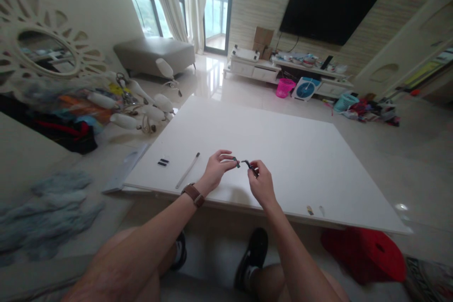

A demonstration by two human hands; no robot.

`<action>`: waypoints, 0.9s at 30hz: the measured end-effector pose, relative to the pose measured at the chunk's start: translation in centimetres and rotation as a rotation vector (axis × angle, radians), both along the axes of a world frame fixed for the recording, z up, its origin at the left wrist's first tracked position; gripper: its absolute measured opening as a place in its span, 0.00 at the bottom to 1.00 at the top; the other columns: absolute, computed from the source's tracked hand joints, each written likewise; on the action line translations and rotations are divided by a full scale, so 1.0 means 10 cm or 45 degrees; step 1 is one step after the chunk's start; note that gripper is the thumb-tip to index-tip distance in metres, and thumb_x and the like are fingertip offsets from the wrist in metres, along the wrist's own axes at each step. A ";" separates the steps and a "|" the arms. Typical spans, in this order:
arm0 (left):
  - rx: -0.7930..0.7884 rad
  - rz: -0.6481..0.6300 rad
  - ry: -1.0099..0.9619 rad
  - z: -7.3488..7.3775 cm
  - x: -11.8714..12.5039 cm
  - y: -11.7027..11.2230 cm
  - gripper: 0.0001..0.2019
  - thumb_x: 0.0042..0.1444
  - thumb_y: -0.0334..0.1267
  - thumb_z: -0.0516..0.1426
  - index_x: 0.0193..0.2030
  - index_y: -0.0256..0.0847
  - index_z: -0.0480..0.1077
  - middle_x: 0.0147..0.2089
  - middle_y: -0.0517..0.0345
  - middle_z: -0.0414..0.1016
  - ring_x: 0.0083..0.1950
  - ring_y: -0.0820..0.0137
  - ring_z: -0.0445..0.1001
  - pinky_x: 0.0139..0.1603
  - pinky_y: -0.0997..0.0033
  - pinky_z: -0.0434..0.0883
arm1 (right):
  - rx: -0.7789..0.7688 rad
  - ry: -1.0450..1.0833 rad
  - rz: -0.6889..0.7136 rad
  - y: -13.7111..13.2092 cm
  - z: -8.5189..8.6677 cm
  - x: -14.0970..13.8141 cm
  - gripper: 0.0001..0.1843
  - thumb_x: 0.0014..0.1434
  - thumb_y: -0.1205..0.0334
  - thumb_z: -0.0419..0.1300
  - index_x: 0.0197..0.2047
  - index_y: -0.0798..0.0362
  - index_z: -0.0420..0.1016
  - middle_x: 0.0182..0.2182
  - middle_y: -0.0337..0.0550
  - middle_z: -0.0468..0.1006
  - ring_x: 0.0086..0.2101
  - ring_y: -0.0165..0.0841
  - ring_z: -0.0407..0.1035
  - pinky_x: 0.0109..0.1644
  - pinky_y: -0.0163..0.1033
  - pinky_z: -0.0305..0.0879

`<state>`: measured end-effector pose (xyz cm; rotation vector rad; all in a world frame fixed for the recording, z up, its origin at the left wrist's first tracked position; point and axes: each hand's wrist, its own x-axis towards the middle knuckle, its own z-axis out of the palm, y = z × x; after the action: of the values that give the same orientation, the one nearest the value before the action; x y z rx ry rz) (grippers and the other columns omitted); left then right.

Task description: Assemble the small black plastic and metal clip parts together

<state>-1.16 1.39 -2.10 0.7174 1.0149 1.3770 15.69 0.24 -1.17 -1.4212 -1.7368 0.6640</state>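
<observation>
Over the near edge of the white bench point(283, 151), the left hand point(216, 171) pinches a tiny dark piece point(236, 162), and the right hand point(262, 183) pinches a small black clip point(248, 165); the two bits almost touch. They are so small that a slip could drop one off the edge, down by the black shoe point(252, 255). At 10 o'clock lie a thin stick point(187, 170) and two black bits point(163, 162). At 4 o'clock sit two tiny pieces point(310, 210). Nothing blocks the hands.
</observation>
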 end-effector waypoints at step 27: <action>-0.035 -0.142 -0.143 0.03 0.07 -0.07 0.20 0.43 0.32 0.70 0.42 0.36 0.70 0.41 0.54 0.77 0.38 0.71 0.78 0.47 0.65 0.73 | -0.107 0.221 -0.008 -0.01 -0.01 -0.03 0.10 0.58 0.59 0.58 0.44 0.51 0.69 0.33 0.39 0.73 0.25 0.29 0.63 0.28 0.34 0.57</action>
<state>-0.43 0.70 -1.76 0.6589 0.8905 1.2902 15.39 0.18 -1.23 -1.3816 -1.5846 0.8408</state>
